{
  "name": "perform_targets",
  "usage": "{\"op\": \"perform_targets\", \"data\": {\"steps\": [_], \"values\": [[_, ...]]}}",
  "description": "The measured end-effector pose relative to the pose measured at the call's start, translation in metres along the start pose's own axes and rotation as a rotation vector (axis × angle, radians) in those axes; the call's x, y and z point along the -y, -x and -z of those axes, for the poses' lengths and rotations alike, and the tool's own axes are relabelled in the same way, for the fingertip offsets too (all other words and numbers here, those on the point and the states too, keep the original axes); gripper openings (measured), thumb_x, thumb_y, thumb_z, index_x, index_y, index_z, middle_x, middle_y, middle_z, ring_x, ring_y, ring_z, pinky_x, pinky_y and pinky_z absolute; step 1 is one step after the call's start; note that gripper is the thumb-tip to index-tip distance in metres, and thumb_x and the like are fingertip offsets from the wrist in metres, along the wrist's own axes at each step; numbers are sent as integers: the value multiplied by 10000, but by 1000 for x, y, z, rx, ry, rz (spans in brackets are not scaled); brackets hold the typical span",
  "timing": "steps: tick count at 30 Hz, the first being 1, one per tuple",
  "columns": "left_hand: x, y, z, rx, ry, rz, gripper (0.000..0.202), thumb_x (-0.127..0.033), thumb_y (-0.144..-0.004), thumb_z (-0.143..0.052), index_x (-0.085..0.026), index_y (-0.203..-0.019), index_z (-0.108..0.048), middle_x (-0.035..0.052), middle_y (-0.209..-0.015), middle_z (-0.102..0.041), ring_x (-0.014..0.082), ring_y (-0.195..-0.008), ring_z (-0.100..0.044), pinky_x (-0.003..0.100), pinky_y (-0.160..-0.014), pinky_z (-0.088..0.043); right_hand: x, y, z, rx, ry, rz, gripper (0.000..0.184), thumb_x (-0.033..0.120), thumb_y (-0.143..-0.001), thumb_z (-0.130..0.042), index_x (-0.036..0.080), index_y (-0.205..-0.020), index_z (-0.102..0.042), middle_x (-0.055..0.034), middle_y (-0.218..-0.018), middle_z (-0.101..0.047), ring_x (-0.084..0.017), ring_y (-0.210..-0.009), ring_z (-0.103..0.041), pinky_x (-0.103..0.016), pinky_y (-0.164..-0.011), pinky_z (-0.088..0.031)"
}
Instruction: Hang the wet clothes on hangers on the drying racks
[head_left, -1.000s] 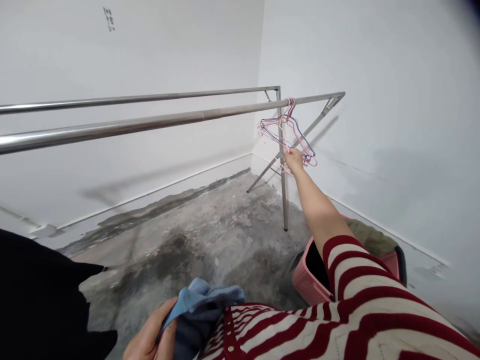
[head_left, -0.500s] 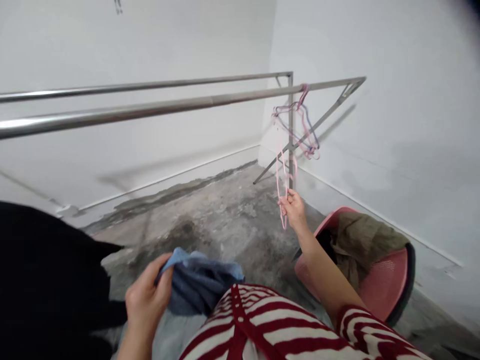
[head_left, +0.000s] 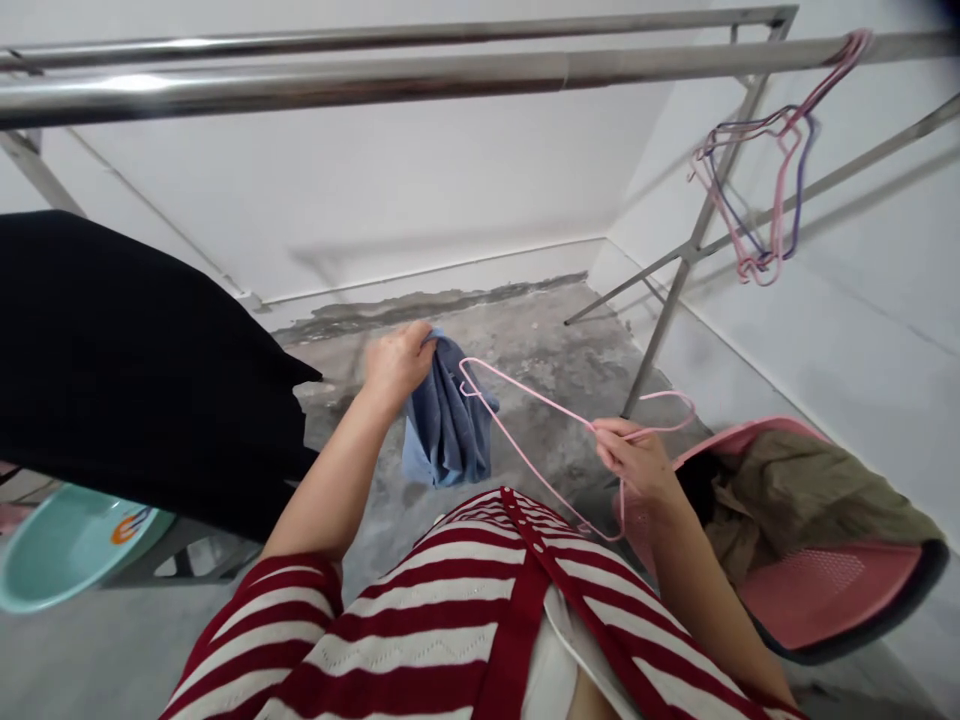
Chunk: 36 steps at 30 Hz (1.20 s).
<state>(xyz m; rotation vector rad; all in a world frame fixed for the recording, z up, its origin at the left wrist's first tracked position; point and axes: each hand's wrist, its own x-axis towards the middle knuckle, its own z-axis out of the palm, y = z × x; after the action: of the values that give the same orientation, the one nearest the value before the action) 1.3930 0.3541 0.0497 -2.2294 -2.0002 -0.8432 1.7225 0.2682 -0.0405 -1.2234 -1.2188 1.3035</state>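
Observation:
A crumpled blue garment (head_left: 448, 420) hangs from my left hand (head_left: 401, 368), whose fingers pinch its top edge. My right hand (head_left: 634, 458) is closed around a pink clothes hanger (head_left: 536, 385) near its neck. The hanger's hook points to the right, and its far corner comes up against or just in front of the garment; I cannot tell whether they touch. What kind of garment it is does not show in its bunched folds.
Above runs a metal clothes rack (head_left: 450, 80), with several pink and purple hangers (head_left: 780, 200) at its right. Black cloth (head_left: 142, 370) hangs at left over a turquoise basin (head_left: 67, 560). At right, a pink basket (head_left: 825, 595) holds olive cloth (head_left: 817, 490).
Both hands have come closer together in front of me, the left one higher with the blue garment. The pink hanger has turned from upright to lying across toward the garment. My view has tilted down.

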Motion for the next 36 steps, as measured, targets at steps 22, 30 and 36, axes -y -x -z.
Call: {"op": "perform_targets", "data": {"steps": [22, 30, 36], "values": [[-16, 99, -33, 168, -105, -2, 259, -304, -893, -459, -237, -1074, -633, 56, -1049, -714, 174, -870, -679, 222, -623, -480, -34, -50, -92, 7, 134, 142, 284, 427, -772, -613, 152, -785, -682, 46, -478, -467, -82, -460, -407, -222, -472, -327], [-26, 89, -35, 64, -12, -9, 237, -274, -874, -506, -197, -1050, -645, 77, -1007, -723, 186, -867, -688, 243, -695, -516, -33, -37, -72, -215, 174, 220, 279, 417, -801, -585, 163, -859, -685, 35, -501, -500, -94, -464, -429, -227, -471, -350], [-67, 92, -41, 381, 56, -207, 308, -365, -929, -395, -188, -1037, -622, 107, -932, -717, 217, -784, -691, 298, -650, -531, -31, -30, -80, -147, 221, 248, 212, 368, -777, -613, 171, -799, -688, -1, -599, -587, -107, -523, -476, -242, -517, -393]]}}
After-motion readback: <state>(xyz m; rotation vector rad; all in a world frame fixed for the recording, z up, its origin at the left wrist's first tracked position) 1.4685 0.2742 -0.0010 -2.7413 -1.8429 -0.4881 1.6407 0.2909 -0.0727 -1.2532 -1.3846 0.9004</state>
